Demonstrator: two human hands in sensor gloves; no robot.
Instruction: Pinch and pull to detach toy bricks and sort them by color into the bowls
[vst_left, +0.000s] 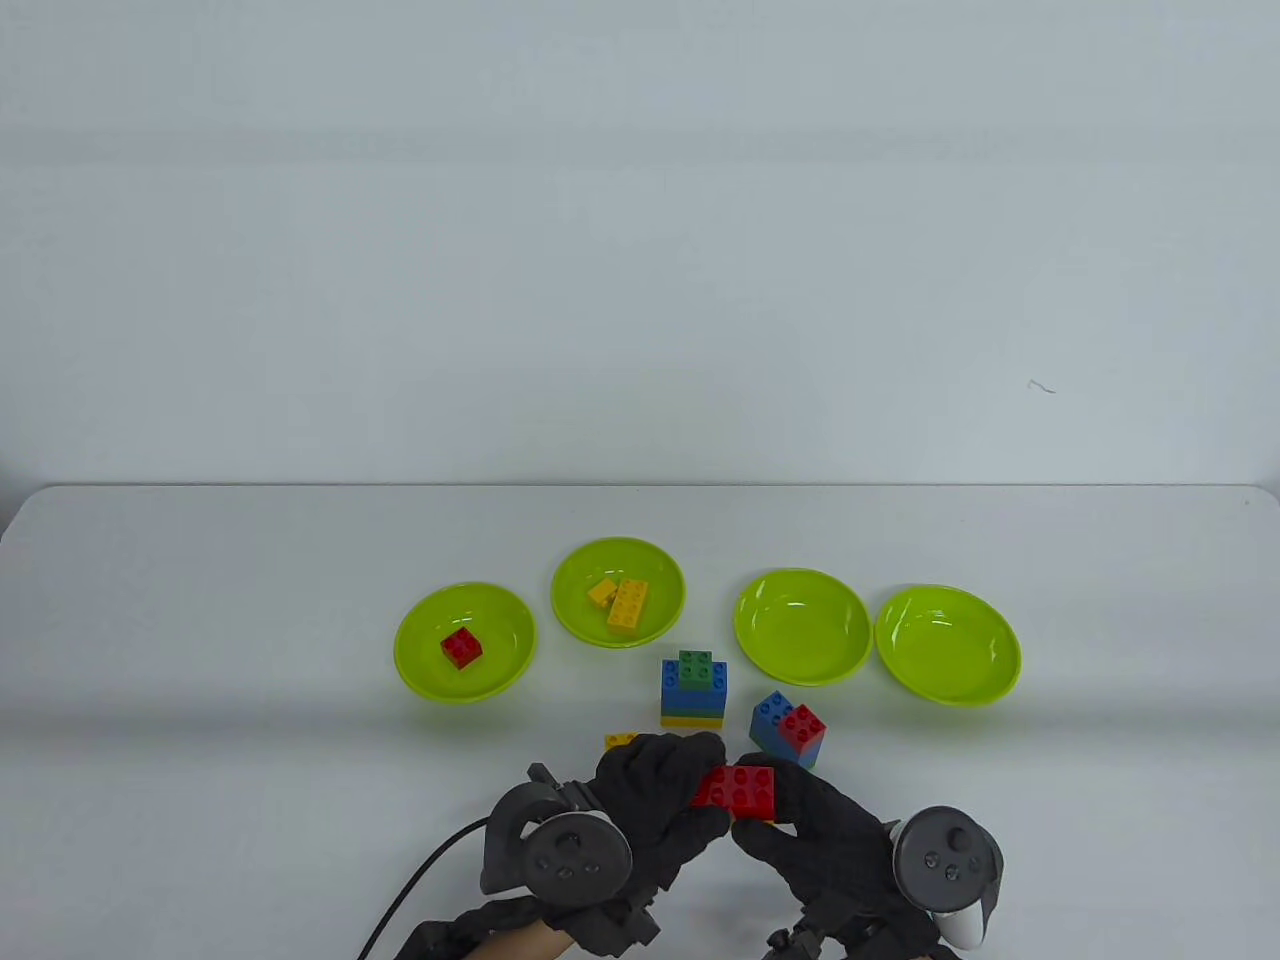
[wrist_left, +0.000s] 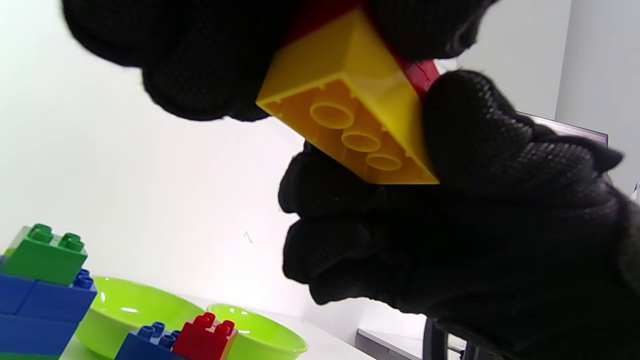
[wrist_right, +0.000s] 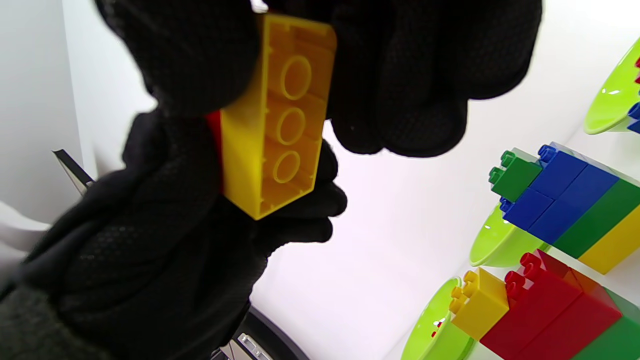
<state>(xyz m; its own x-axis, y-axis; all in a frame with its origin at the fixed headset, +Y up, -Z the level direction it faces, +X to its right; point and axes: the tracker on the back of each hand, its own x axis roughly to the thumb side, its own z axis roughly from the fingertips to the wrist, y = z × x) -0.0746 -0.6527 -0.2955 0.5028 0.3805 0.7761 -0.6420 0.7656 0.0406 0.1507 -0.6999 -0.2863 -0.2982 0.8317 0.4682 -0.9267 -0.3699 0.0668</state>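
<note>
We see four green bowls (vst_left: 948, 690) on the table (vst_left: 200, 620). Far-left bowl has 1 red brick (vst_left: 461, 648), next one has 2 yellow bricks (vst_left: 628, 606). Two bowls on the right w/ no bricks. In front stand a blue-green stack (vst_left: 694, 690) & a blue-red stack (vst_left: 788, 729). Left hand (vst_left: 665, 800) & right hand (vst_left: 815, 830) both pinch a red brick (vst_left: 738, 787) stuck on a yellow one (wrist_left: 350, 100), up off the table.
</note>
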